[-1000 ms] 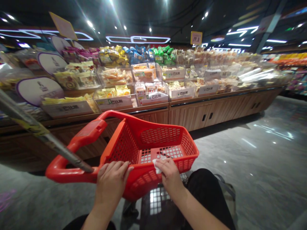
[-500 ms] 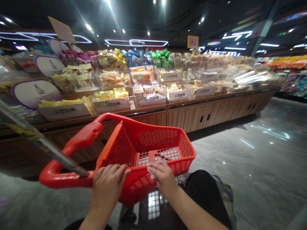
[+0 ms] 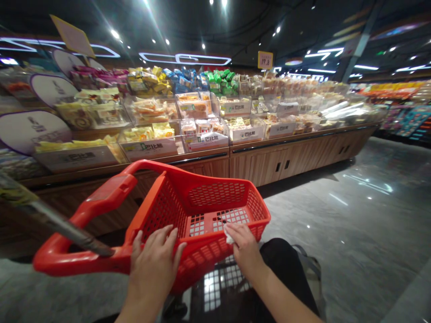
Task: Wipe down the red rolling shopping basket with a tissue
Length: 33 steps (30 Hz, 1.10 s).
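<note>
A red plastic shopping cart (image 3: 198, 242) stands in front of me, its handle loop at the left. My left hand (image 3: 155, 258) is at the near rim, close to the handle end, with the fingers spread and reaching over the edge. My right hand (image 3: 247, 249) is farther right along the same rim, its fingers closed on a small white wipe (image 3: 229, 235) pressed to the edge. Most of the wipe is hidden under the fingers. A grey metal pole (image 3: 63, 223) with yellow tape on it slants down to the cart beside the handle.
Behind the cart runs a wooden display counter (image 3: 256, 166) with clear bins of packaged baked goods (image 3: 204, 128). Round white signs (image 3: 33, 130) stand at the left, and a price sign (image 3: 265, 60) rises above. A grey bag (image 3: 313, 273) lies by my leg. Shiny floor (image 3: 319, 215) stretches right.
My right hand has slid to the right along the rim with the wipe. My left hand's fingers have lifted and spread. The view has shifted slightly, and the cart appears farther left.
</note>
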Each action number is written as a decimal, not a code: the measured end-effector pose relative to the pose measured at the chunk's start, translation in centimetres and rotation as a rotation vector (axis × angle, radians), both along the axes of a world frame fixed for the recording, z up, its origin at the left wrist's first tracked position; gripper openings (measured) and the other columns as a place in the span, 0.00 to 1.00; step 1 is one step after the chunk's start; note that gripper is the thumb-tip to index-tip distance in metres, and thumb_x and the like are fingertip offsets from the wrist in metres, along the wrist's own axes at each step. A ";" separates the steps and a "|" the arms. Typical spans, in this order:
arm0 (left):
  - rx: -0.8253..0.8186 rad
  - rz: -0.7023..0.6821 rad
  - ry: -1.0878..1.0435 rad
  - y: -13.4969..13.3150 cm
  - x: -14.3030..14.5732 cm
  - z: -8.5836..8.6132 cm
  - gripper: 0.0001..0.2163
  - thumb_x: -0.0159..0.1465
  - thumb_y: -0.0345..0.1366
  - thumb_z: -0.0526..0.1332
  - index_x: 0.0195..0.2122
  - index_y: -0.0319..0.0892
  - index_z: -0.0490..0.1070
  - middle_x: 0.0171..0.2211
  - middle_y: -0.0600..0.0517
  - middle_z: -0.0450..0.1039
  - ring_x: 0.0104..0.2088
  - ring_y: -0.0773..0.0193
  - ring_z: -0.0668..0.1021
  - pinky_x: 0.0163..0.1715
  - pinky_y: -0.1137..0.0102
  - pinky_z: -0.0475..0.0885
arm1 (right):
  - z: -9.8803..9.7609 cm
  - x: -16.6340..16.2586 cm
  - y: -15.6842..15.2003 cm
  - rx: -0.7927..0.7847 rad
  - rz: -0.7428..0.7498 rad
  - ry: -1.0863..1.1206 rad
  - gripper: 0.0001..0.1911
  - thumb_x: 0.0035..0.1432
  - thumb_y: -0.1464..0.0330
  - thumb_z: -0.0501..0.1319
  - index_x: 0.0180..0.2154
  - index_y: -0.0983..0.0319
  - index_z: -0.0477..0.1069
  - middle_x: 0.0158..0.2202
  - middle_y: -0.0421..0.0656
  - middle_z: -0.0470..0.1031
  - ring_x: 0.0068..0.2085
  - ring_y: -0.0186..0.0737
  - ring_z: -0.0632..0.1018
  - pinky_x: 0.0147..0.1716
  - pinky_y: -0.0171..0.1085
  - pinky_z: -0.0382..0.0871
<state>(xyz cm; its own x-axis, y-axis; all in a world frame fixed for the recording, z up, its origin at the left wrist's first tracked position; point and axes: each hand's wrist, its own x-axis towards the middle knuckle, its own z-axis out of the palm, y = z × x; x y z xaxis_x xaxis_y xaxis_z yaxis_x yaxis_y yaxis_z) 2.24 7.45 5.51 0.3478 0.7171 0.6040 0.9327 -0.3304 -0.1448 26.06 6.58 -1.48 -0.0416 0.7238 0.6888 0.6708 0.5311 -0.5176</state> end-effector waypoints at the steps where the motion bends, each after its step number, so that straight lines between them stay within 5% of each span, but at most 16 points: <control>1: -0.006 -0.039 0.008 0.1 1.0 -0.1 0.14 0.61 0.40 0.56 0.45 0.39 0.71 0.46 0.44 0.75 0.46 0.52 0.74 0.56 0.50 0.54 | 0.2 -1.1 -0.2 0.019 0.045 0.005 0.32 0.47 0.87 0.49 0.51 0.63 0.72 0.48 0.47 0.75 0.48 0.44 0.71 0.50 0.47 0.70; 5: -0.117 -0.136 0.026 0.6 4.5 -1.2 0.15 0.63 0.41 0.56 0.45 0.38 0.71 0.45 0.46 0.76 0.46 0.56 0.75 0.54 0.57 0.57 | -0.2 -1.9 -0.5 0.064 0.105 0.017 0.31 0.50 0.86 0.51 0.53 0.60 0.70 0.49 0.46 0.75 0.48 0.44 0.71 0.49 0.46 0.70; 9: -0.154 -0.095 0.014 1.1 5.5 -2.3 0.09 0.64 0.37 0.54 0.37 0.43 0.74 0.31 0.51 0.77 0.34 0.59 0.76 0.43 0.62 0.62 | -1.4 2.5 0.1 0.047 -0.043 0.013 0.32 0.48 0.87 0.49 0.51 0.60 0.72 0.47 0.46 0.76 0.47 0.45 0.71 0.48 0.48 0.70; 14: -0.159 -0.070 0.004 1.0 5.0 -2.5 0.09 0.65 0.35 0.53 0.35 0.45 0.74 0.28 0.53 0.75 0.32 0.60 0.75 0.38 0.63 0.61 | -1.8 4.2 0.1 0.029 -0.179 0.053 0.30 0.50 0.85 0.48 0.48 0.59 0.74 0.43 0.47 0.76 0.45 0.46 0.71 0.47 0.50 0.71; 20: -0.149 -0.082 0.008 1.0 4.0 -2.6 0.10 0.65 0.37 0.53 0.35 0.44 0.73 0.29 0.53 0.75 0.33 0.61 0.74 0.39 0.64 0.60 | -1.5 1.2 -0.6 0.012 0.006 0.030 0.35 0.47 0.87 0.48 0.53 0.59 0.70 0.49 0.45 0.74 0.48 0.44 0.70 0.49 0.46 0.70; 27: -0.135 -0.089 0.010 1.0 2.6 -3.0 0.10 0.66 0.38 0.53 0.36 0.44 0.73 0.30 0.53 0.75 0.33 0.61 0.74 0.38 0.64 0.60 | -2.2 5.7 -0.5 0.000 -0.196 0.067 0.30 0.49 0.86 0.48 0.47 0.59 0.75 0.43 0.46 0.77 0.45 0.45 0.72 0.48 0.49 0.70; 33: -0.117 -0.096 0.014 1.2 2.0 -3.4 0.10 0.65 0.39 0.53 0.37 0.44 0.73 0.30 0.53 0.75 0.33 0.61 0.74 0.38 0.63 0.60 | -1.9 2.0 -0.8 0.017 -0.066 0.046 0.31 0.49 0.87 0.48 0.50 0.60 0.73 0.46 0.46 0.76 0.46 0.43 0.71 0.48 0.46 0.71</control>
